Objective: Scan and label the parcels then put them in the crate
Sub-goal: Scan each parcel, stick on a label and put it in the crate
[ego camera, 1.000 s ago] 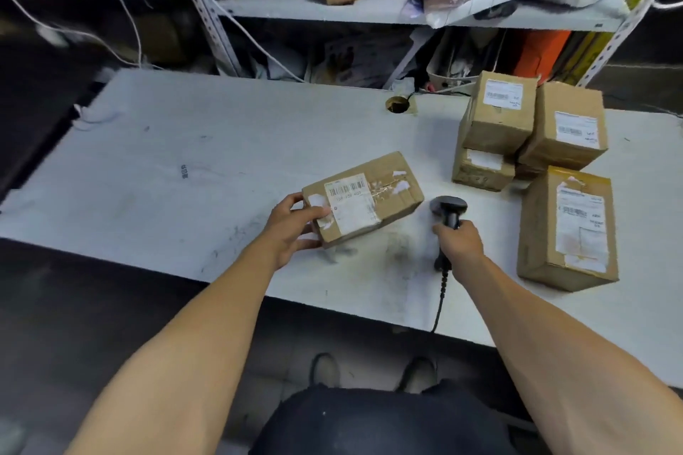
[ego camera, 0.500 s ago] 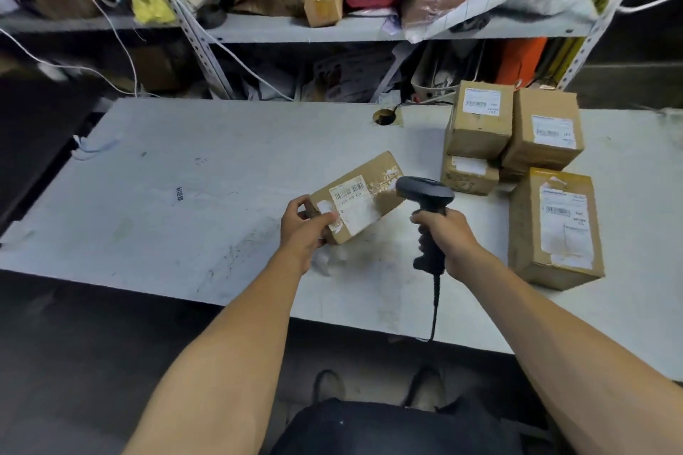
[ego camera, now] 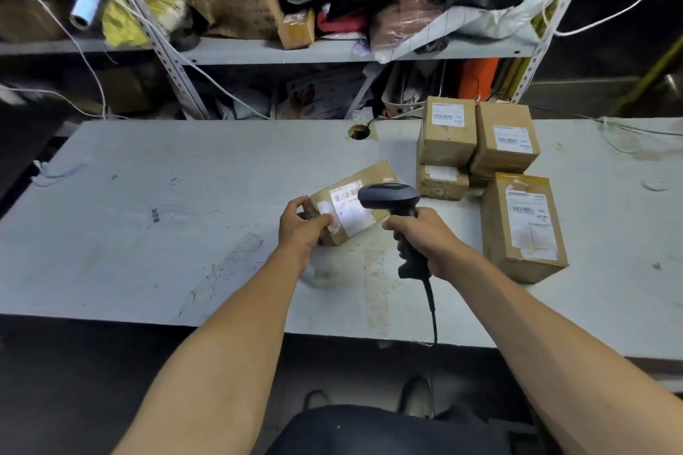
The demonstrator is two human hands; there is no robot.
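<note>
Left hand grips brown cardboard parcel, right hand grips black handheld scanner; scanner head overlaps barcode, misread likely.

Scanner: a second ago it stood low on the worktop at the right of the parcel; now it is lifted, its head at frame centre, overlapping the right end of the parcel's white label.
Right hand: has risen with the scanner, fingers wrapped round the handle; the cable hangs down over the worktop's near edge.
Parcel: lay flat on the worktop; now its left end is raised and the label side tilts toward the camera.
Left hand: moved from resting at the parcel's left end to gripping that end, thumb on top.
</note>
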